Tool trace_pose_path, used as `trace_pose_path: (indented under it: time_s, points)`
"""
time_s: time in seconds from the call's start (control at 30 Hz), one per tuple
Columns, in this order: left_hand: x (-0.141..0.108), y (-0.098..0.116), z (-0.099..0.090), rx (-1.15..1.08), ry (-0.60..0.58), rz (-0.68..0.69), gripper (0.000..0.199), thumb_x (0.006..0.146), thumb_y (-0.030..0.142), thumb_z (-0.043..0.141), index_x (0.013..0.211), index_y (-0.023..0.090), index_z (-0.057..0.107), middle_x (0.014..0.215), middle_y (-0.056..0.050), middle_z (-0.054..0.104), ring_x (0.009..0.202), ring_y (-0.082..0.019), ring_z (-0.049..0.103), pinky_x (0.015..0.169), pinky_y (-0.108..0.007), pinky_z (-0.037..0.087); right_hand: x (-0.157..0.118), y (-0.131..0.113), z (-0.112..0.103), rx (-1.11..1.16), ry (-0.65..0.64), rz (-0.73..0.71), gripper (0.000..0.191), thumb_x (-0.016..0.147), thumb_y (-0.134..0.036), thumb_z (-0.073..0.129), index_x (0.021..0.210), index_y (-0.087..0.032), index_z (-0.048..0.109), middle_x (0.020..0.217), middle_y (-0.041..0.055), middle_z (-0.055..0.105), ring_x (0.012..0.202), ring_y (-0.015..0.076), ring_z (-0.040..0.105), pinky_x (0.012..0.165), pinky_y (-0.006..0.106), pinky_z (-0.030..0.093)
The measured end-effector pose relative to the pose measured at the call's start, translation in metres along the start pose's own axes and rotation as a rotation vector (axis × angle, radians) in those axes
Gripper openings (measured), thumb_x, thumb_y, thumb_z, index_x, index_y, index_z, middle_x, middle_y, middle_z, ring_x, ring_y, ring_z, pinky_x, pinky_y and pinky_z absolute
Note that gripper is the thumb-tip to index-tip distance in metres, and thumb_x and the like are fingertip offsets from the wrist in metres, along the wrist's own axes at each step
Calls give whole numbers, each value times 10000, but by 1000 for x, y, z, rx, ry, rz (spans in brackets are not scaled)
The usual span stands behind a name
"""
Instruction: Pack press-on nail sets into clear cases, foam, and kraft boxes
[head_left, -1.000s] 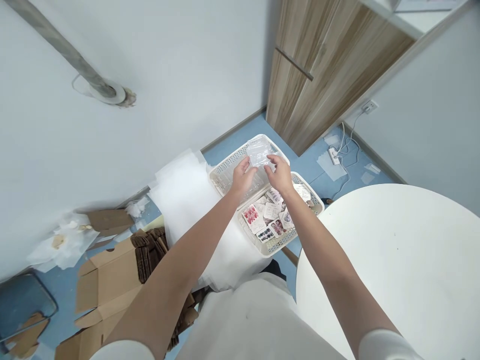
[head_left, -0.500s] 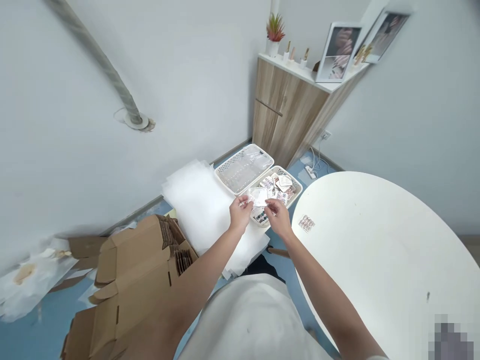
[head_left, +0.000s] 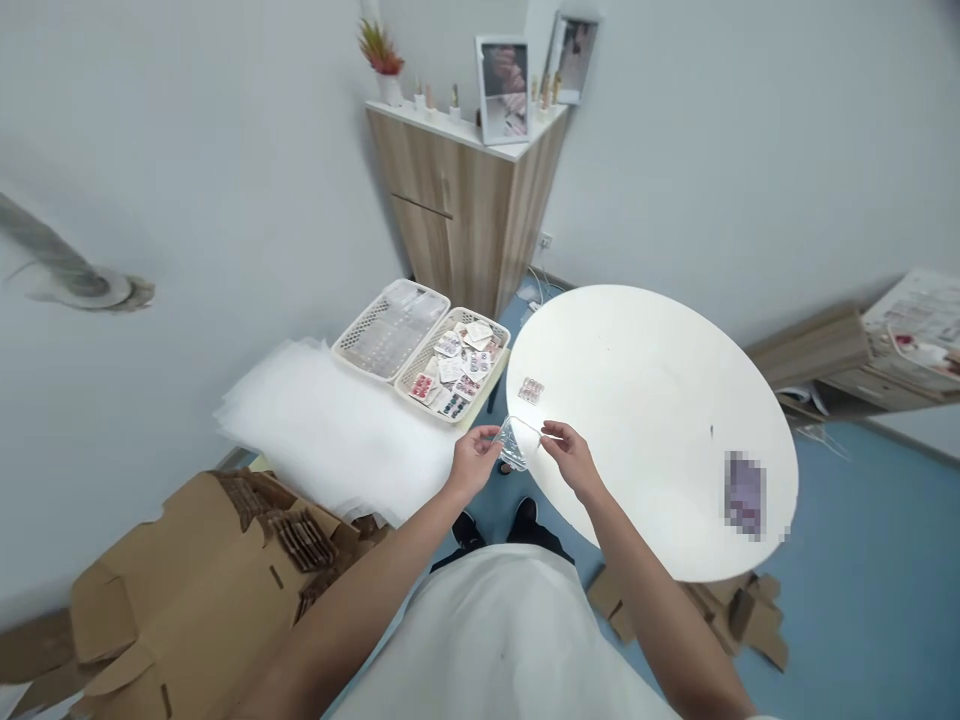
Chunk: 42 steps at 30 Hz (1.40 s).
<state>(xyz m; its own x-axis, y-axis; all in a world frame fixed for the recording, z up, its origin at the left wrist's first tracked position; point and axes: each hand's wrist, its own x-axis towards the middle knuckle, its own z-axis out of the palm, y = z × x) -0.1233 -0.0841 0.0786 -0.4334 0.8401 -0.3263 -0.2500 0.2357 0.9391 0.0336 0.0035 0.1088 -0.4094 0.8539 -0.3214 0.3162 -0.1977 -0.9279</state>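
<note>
A small clear plastic case (head_left: 514, 441) is held between my hands, over the near left edge of the round white table (head_left: 637, 400). My left hand (head_left: 474, 462) pinches its left side. The fingers of my right hand (head_left: 570, 457) are closed at its upper right edge. On the table lies a small clear pack of pinkish pieces (head_left: 531, 390). To the left, a white basket (head_left: 411, 400) holds several small cards with coloured pieces, and a second basket (head_left: 337, 352) beside it holds clear plastic cases.
White foam sheets (head_left: 300, 420) lie left of my hands, with flattened cardboard boxes (head_left: 202, 570) nearer. A wooden cabinet (head_left: 465, 200) with picture frames stands behind. A blurred-out item (head_left: 745, 492) sits on the table's right; more cardboard (head_left: 761, 620) is on the floor.
The view has turned right. My hands have moved with the clear case from over the basket to the table's edge. The white piece seen at the case earlier no longer shows.
</note>
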Motion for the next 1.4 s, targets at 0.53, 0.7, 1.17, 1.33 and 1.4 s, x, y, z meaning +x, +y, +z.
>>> trace_pose_path:
  time_s: [0.53, 0.7, 1.17, 1.33, 1.4]
  points:
    - [4, 6, 180, 151, -431, -77, 446, 715, 333, 583, 1126, 201, 470, 1200, -123, 496, 961, -175, 558, 763, -299, 444, -47, 50, -148, 444, 285, 82, 339, 639, -418, 626, 894, -209, 545, 835, 27, 603, 665, 162, 628, 600, 272, 445]
    - [-17, -10, 200, 175, -540, -184, 390, 694, 389, 606, 1022, 191, 532, 1005, -96, 613, 896, -173, 587, 757, -299, 449, -56, 65, -160, 608, 427, 80, 328, 644, -415, 625, 878, -212, 516, 874, 34, 600, 691, 170, 635, 639, 297, 462]
    - [6, -3, 213, 157, -457, -146, 391, 649, 377, 644, 957, 160, 537, 900, -86, 653, 748, -167, 633, 752, -335, 452, -71, 69, -138, 863, 623, 169, 331, 614, -380, 679, 831, -213, 492, 909, 26, 619, 811, 187, 633, 700, 295, 472]
    - [22, -5, 210, 138, -513, -121, 366, 625, 363, 664, 915, 155, 581, 784, -45, 648, 692, -145, 622, 721, -311, 449, -74, 71, -129, 788, 639, 146, 331, 632, -373, 666, 868, -219, 492, 969, 40, 610, 851, 184, 619, 770, 326, 462]
    - [28, -7, 208, 138, -534, -126, 364, 621, 361, 665, 910, 153, 587, 776, -43, 645, 674, -135, 614, 710, -304, 447, -78, 74, -128, 689, 644, 115, 371, 640, -366, 659, 937, -231, 483, 1063, 56, 574, 902, 188, 603, 815, 344, 445]
